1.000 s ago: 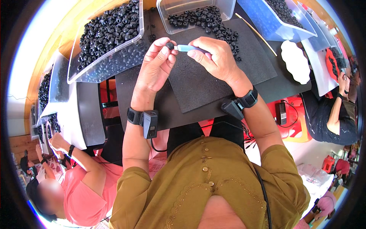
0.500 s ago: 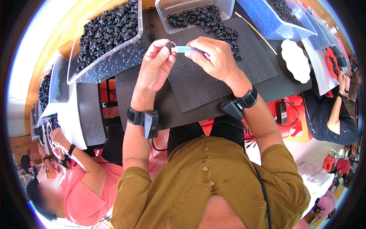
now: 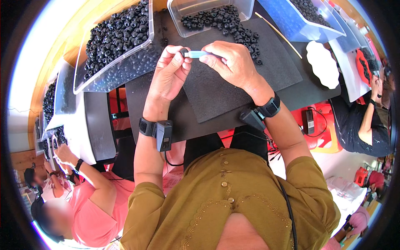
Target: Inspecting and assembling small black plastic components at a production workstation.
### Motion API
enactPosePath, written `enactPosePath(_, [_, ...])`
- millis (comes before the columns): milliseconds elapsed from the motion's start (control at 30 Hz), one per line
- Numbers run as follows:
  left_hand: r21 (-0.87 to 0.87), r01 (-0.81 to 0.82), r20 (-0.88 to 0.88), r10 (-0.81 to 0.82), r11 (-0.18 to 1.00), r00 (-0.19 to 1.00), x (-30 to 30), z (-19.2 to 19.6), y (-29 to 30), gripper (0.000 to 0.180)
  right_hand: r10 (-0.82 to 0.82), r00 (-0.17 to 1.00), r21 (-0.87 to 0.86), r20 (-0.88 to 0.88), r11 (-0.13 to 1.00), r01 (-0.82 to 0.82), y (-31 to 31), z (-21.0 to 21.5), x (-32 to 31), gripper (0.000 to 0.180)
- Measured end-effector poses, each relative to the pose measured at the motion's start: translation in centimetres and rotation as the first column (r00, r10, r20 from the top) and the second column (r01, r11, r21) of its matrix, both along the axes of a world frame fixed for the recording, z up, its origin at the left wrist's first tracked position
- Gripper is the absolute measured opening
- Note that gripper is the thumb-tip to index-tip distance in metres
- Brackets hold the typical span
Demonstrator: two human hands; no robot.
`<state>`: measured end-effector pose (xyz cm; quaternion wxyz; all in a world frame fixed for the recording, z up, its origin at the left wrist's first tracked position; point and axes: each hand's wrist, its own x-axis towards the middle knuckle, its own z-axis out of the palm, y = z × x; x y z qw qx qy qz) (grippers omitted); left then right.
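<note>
My left hand [image 3: 168, 77] pinches a small round black piece [image 3: 183, 51] between thumb and fingers, above a dark mat [image 3: 233, 98]. My right hand [image 3: 235, 62] is closed on a slim tool with a light-blue body [image 3: 197, 54]. Its pale tip meets the black piece or sits right beside it; which, I cannot tell. Past my hands, loose black pieces [image 3: 248, 41], round with a hole, spill over the mat from a tipped clear tub [image 3: 178, 21].
A large clear bin [image 3: 109, 80] heaped with black pieces stands at the left. Blue-tinted bins [image 3: 306, 30], a thin wooden stick [image 3: 280, 35] and a white wavy-edged object [image 3: 322, 65] lie to the right. People sit on both sides, one in a pink top [image 3: 93, 208].
Both hands have shifted very slightly left, with the black piece and the tool still held tip to piece. Little else differs.
</note>
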<state>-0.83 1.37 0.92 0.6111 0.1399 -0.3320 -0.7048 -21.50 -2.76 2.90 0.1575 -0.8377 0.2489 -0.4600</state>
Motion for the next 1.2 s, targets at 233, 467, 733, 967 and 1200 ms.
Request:
enactPosePath(233, [-0.104, 0.163, 0.137, -0.148, 0.981, 0.979, -0.6, 0.3, 0.5, 0.011, -0.224, 0.974, 0.134, 0.031, 0.967, 0.218, -1.4, -0.8, 0.2, 0.031])
enactPosePath(467, [-0.022, 0.144, 0.029, -0.143, 0.989, 0.989, -1.2, 0.9, 0.3, 0.01, -0.106, 0.948, 0.51, 0.299, 0.858, -0.064, -1.5, -0.1, -0.6, 0.033])
enactPosePath(733, [-0.019, -0.028, 0.207, 0.032, 0.999, 0.978, -1.5, -0.2, 0.0, 0.012, 0.137, 0.905, 0.59, 0.402, 0.717, -0.371, 0.0, -0.1, 0.8, 0.03])
enactPosePath(967, [-0.109, -0.147, 0.368, 0.177, 0.983, 0.913, -1.7, 3.0, 1.2, 0.012, 0.187, 0.924, 0.519, 0.335, 0.781, -0.346, 0.3, 0.9, 0.3, 0.036])
enactPosePath(1200, [-0.668, -0.526, 0.588, 0.807, 0.526, 0.06, 6.2, 11.8, -1.9, 0.015, -0.027, 0.941, 0.476, 0.338, 0.867, -0.146, -0.3, -0.1, 0.2, 0.025])
